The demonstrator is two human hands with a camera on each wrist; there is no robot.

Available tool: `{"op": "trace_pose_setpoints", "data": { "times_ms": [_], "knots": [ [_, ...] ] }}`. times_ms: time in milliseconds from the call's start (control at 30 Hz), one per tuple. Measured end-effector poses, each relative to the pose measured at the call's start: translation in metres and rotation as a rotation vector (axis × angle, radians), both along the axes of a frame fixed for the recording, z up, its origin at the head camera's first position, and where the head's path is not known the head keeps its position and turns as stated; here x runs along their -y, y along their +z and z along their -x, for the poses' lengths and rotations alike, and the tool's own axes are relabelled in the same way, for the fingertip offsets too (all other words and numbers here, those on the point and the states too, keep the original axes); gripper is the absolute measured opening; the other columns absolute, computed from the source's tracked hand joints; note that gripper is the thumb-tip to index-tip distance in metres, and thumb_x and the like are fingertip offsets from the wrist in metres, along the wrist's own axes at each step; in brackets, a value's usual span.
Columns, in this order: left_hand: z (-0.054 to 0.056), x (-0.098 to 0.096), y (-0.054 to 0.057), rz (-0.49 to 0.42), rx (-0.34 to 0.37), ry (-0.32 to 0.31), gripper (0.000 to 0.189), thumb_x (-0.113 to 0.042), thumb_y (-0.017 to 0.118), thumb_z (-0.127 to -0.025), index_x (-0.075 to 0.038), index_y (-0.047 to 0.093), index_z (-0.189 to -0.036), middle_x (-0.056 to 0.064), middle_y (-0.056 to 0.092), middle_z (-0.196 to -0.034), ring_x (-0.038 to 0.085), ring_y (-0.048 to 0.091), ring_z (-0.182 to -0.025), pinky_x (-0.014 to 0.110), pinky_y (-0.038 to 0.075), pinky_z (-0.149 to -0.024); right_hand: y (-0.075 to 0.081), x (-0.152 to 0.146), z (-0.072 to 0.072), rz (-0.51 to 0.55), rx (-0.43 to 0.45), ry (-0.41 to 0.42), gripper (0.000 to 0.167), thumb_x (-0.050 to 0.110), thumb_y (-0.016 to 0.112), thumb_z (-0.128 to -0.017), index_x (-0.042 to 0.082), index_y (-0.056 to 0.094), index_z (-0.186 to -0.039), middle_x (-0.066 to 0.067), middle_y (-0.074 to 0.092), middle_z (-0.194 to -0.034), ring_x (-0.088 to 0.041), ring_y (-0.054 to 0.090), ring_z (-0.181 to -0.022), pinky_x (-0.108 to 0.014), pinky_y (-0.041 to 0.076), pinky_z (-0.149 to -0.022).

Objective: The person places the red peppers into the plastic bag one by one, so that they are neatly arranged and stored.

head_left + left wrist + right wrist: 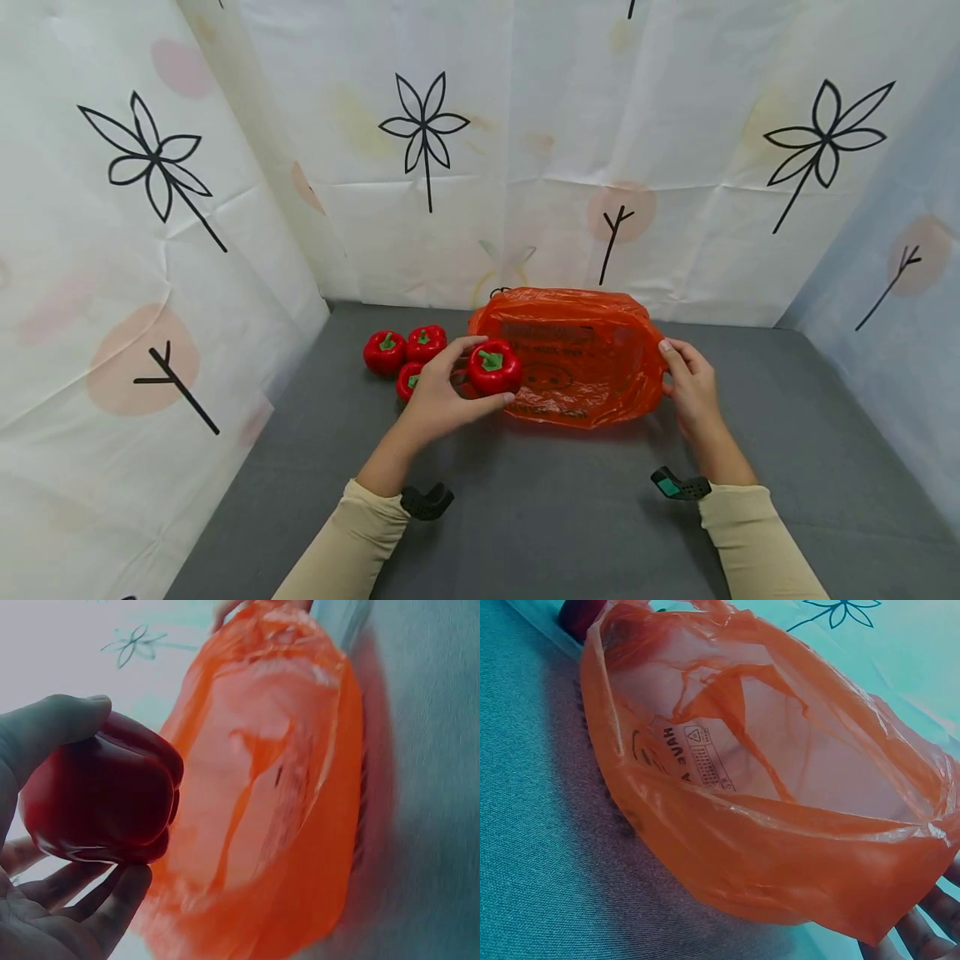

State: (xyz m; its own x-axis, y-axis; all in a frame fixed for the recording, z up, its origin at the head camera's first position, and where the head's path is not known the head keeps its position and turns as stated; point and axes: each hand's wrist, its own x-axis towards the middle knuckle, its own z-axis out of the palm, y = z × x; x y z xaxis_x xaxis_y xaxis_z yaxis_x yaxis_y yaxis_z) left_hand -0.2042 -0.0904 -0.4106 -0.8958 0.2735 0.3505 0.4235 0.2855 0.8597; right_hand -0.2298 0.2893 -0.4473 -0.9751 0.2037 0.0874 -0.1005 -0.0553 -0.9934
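My left hand (441, 398) grips a red bell pepper (494, 367) with a green stem, fingers on one side and thumb on the other. In the left wrist view the same pepper (105, 791) is held up beside the mouth of an orange plastic bag (247, 802). That bag (585, 417) lies spread on the table with its opening wide, printed text showing inside. At its right edge my right hand (693, 385) pinches the plastic between thumb and fingers. Seen from the right wrist, the bag (727, 862) gapes open, with fingertips under its near corner.
Three more red peppers sit clustered to the left of the bag, one at the back (426, 342), one at the left (384, 352) and one partly hidden (408, 381) behind my left hand. A grey cloth covers the table (540, 517). Patterned white curtains (510, 150) enclose it.
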Motion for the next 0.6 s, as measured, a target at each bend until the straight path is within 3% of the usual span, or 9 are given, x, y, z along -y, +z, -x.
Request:
{"op": "trace_pose_setpoints", "data": {
  "times_ms": [267,600],
  "knots": [
    [0.023,-0.052,-0.010,0.057,0.039,-0.144,0.074,-0.029,0.094,-0.082,-0.022,0.056,-0.145,-0.003,0.066,-0.137,0.013,0.071,-0.112,0.030,0.063,-0.091,0.000,-0.001,0.000,-0.087,0.038,-0.007,0.019,0.036,0.063,-0.108,0.026,0.065,-0.123,0.020,0.067,-0.108,0.000,0.064,-0.097,-0.016,0.061,-0.073],
    [0.055,-0.094,-0.016,0.118,0.164,-0.150,0.075,-0.034,0.093,-0.082,-0.021,0.055,-0.145,-0.001,0.066,-0.136,0.014,0.067,-0.117,0.030,0.061,-0.096,0.001,-0.001,-0.001,-0.099,0.021,-0.012,0.018,0.036,0.066,-0.106,0.027,0.065,-0.122,0.018,0.067,-0.111,-0.001,0.065,-0.097,-0.015,0.060,-0.073]
  ]
}}
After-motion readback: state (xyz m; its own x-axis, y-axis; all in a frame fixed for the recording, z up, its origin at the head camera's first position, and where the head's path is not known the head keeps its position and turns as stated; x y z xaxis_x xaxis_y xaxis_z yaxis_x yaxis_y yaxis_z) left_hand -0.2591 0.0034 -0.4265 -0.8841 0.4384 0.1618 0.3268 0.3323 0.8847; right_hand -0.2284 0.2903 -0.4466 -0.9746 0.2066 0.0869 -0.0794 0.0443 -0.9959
